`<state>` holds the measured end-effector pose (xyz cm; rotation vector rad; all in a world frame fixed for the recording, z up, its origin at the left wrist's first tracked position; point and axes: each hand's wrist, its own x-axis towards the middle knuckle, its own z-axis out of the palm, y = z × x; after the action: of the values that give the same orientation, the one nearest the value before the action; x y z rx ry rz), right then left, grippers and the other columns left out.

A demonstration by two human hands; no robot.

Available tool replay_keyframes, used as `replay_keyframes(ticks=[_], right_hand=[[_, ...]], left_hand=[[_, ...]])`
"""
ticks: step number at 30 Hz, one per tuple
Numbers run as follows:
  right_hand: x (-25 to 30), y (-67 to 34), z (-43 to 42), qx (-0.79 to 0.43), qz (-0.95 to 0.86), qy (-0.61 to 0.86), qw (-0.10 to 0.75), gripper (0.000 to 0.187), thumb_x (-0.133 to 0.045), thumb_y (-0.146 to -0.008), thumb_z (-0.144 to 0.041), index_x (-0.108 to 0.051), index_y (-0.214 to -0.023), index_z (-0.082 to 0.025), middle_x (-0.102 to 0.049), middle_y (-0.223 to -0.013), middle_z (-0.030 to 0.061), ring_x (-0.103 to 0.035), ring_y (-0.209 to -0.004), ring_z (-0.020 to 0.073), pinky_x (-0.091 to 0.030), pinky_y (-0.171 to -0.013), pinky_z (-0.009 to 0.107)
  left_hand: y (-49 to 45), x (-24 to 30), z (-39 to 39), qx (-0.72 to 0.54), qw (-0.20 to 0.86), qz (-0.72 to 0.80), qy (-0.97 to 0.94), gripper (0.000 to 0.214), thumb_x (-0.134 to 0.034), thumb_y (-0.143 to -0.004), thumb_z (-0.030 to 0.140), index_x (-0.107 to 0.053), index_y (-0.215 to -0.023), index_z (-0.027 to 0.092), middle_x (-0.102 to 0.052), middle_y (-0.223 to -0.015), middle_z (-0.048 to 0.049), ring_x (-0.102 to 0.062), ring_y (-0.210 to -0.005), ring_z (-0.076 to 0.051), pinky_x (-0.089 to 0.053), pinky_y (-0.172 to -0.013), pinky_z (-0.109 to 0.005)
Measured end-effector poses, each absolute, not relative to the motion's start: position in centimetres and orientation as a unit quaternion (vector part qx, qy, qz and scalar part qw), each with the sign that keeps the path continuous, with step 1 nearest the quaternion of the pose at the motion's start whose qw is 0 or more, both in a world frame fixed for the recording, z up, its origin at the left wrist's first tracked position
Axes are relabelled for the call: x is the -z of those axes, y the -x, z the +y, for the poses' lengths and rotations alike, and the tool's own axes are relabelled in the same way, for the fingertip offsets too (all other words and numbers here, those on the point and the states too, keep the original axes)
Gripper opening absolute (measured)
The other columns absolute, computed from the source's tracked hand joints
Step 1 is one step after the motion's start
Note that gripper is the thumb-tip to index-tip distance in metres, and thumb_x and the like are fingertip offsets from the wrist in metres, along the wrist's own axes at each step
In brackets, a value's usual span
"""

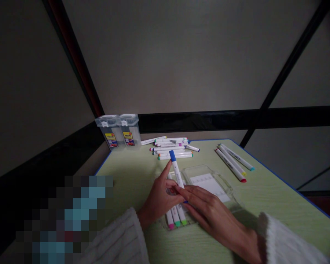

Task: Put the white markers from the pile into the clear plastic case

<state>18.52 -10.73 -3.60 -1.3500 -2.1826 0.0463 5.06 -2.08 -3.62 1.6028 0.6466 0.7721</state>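
A white marker with a blue cap point(176, 170) is held up at a slant over the table by both hands. My left hand point(161, 198) pinches it from the left, its index finger reaching up beside the cap. Fingers of my right hand point(206, 205) close on the marker's lower end. Beneath the hands lies an open clear plastic case point(200, 169). In its near left part, several markers point(175, 214) lie side by side, with pink, teal and green ends showing; their upper parts are hidden by my hands. A white insert point(209, 185) shows in its right part.
Two clear lidded boxes point(118, 130) with yellow labels stand at the back left corner against the wall. A loose heap of markers point(173, 146) lies along the back edge. Red, yellow and cyan markers point(232, 163) rest at the right. Blue edging borders the table point(272, 212).
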Motion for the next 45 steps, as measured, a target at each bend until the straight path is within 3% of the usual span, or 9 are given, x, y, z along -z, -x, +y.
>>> replay_keyframes(ticks=[9, 28, 45], right_hand=[[3.53, -18.48, -10.81, -0.014, -0.816, 0.501, 0.286, 0.05, -0.036, -0.086, -0.016, -0.023, -0.134, -0.021, -0.051, -0.12, 0.0081, -0.048, -0.107, 0.0164, -0.043, -0.089, 0.035], [3.63, -18.65, -10.9, -0.005, -0.818, 0.501, 0.284, 0.049, -0.035, -0.083, -0.01, -0.03, -0.131, -0.017, -0.051, -0.121, 0.0089, -0.046, -0.11, 0.0157, -0.04, -0.092, 0.035], [3.83, -18.87, -10.98, 0.008, -0.829, 0.489, 0.272, 0.048, -0.035, -0.082, -0.009, -0.032, -0.129, -0.012, -0.05, -0.121, 0.0112, -0.044, -0.112, 0.0158, -0.039, -0.093, 0.034]], left_hand=[[-4.97, 3.72, -2.05, -0.35, 0.567, 0.285, -0.689, 0.106, -0.064, -0.056, 0.006, 0.005, -0.135, 0.017, -0.056, -0.061, 0.0048, -0.051, -0.055, -0.008, -0.04, -0.055, -0.017], [-5.04, 3.73, -1.94, -0.377, 0.591, 0.261, -0.664, 0.115, -0.067, -0.055, 0.005, 0.018, -0.132, 0.022, -0.059, -0.065, 0.0037, -0.056, -0.06, -0.01, -0.044, -0.059, -0.021], [-5.08, 4.04, -1.73, -0.387, 0.588, 0.262, -0.66, 0.115, -0.066, -0.053, 0.001, 0.013, -0.133, 0.024, -0.06, -0.063, 0.0048, -0.057, -0.059, -0.011, -0.045, -0.058, -0.022]])
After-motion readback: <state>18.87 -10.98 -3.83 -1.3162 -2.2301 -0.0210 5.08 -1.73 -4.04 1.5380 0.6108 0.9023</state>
